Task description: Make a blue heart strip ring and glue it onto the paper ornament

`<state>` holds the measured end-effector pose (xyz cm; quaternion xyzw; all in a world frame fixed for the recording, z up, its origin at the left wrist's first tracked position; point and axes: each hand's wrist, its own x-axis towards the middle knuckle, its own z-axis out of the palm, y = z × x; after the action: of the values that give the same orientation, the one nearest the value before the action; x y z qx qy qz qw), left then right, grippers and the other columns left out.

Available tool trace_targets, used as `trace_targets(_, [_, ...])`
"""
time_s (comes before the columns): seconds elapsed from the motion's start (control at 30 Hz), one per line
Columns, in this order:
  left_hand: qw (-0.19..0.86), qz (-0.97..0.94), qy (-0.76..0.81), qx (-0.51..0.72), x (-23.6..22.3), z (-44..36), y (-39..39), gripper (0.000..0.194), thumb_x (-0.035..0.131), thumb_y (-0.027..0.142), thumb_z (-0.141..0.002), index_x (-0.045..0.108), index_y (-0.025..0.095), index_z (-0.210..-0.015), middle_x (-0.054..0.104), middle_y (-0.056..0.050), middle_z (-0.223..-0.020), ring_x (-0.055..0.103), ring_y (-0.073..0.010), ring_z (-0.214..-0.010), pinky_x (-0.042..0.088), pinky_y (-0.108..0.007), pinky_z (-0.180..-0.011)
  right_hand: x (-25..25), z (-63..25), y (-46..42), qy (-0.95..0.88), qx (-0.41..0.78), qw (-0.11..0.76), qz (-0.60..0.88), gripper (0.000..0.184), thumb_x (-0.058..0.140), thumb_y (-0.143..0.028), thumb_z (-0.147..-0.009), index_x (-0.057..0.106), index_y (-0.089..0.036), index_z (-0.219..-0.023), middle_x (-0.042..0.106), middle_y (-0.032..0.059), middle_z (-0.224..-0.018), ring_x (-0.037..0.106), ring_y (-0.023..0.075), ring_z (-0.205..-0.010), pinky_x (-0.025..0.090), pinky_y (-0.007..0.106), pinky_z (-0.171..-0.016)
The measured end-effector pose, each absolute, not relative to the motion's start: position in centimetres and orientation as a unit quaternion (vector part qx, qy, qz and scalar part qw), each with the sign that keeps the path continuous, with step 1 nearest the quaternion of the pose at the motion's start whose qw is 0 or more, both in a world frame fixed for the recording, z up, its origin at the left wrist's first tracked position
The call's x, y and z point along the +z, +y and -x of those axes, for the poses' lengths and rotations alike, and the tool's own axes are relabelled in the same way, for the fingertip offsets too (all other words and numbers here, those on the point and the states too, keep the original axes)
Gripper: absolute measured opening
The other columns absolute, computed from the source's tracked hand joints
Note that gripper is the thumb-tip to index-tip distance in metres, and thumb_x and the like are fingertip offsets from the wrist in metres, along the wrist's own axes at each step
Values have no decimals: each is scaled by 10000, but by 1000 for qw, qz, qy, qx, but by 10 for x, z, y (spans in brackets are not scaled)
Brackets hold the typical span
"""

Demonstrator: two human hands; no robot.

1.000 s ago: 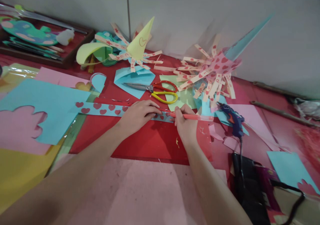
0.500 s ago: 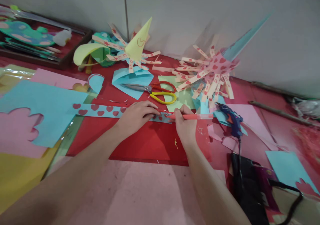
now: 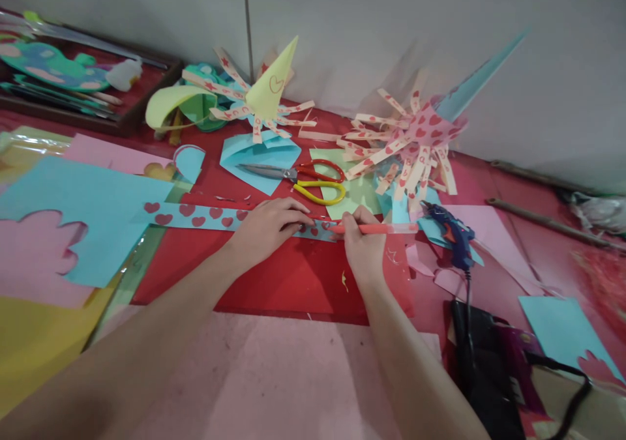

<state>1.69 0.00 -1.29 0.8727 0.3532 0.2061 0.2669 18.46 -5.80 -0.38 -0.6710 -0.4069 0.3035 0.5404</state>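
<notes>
A light-blue paper strip (image 3: 210,217) covered with red hearts lies across a red sheet (image 3: 288,280). My left hand (image 3: 267,231) rests on the strip, palm down, with its fingers laid over the paper. Close by on the right, my right hand (image 3: 364,248) grips a red pen (image 3: 391,229), whose tip touches or nearly touches the strip's right end among smaller hearts. Just beyond the hands lie scissors (image 3: 320,184) with one red and one yellow handle, over blue and pale green paper. Part of the strip is hidden under my left hand.
Two paper cone figures with fringed strips, one yellow (image 3: 268,88) and one blue-tipped (image 3: 454,101), stand by the wall. A hot glue gun (image 3: 452,231) with a cord lies to the right. At left are cut blue paper (image 3: 107,199) and a wooden tray (image 3: 122,124) of tools.
</notes>
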Motion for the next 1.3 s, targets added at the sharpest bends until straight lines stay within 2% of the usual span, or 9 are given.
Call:
trace_targets(0.2, [261, -873, 359, 203, -13, -17, 0, 269, 455, 163, -872, 682, 270, -968, 628, -6, -1086, 566, -162, -1010, 433, -338, -886, -6, -187, -58, -389, 325, 563, 652, 307, 511, -320, -796, 318, -232, -574, 325, -107, -423, 414, 67, -354, 478, 216, -427])
trace_targets(0.43, [267, -873, 353, 206, -13, -17, 0, 258, 460, 163, -870, 681, 262, -959, 626, -8, -1094, 562, -161, -1018, 433, -322, -885, -5, -185, -58, -421, 315, 547, 652, 335, 504, -352, -827, 315, -238, -575, 325, -111, -384, 420, 74, -344, 513, 232, -471])
trace_targets(0.6, [268, -873, 352, 205, -12, -17, 0, 254, 463, 161, -869, 679, 260, -959, 625, -6, -1090, 565, -158, -1008, 435, -324, -883, -5, -184, -58, -429, 310, 544, 651, 338, 505, -343, -832, 307, -233, -580, 322, -110, -410, 421, 70, -351, 505, 226, -473])
trace_targets(0.77, [267, -875, 348, 203, -11, -17, 1, 253, 463, 172, -871, 682, 261, -961, 630, -9, -1086, 568, -158, -1007, 437, -325, -881, -6, -184, -58, -447, 294, 528, 660, 310, 501, -323, -820, 321, -225, -588, 379, -91, -459, 488, 72, -403, 468, 189, -437])
trace_targets(1.07, [263, -875, 353, 202, -12, -17, 1, 270, 462, 153, -859, 682, 269, -963, 627, 0, -1090, 567, -154, -1007, 435, -328, -899, -3, -183, -58, -421, 287, 529, 679, 284, 483, -261, -773, 293, -224, -566, 382, -71, -514, 547, 79, -482, 407, 153, -386])
trace_targets(1.3, [261, -874, 356, 202, -12, -17, 1, 266, 469, 146, -857, 680, 263, -969, 629, -4, -1088, 568, -157, -1009, 434, -328, -894, -9, -186, -57, -398, 289, 567, 661, 280, 488, -297, -790, 314, -230, -581, 336, -92, -478, 406, 60, -380, 450, 196, -405])
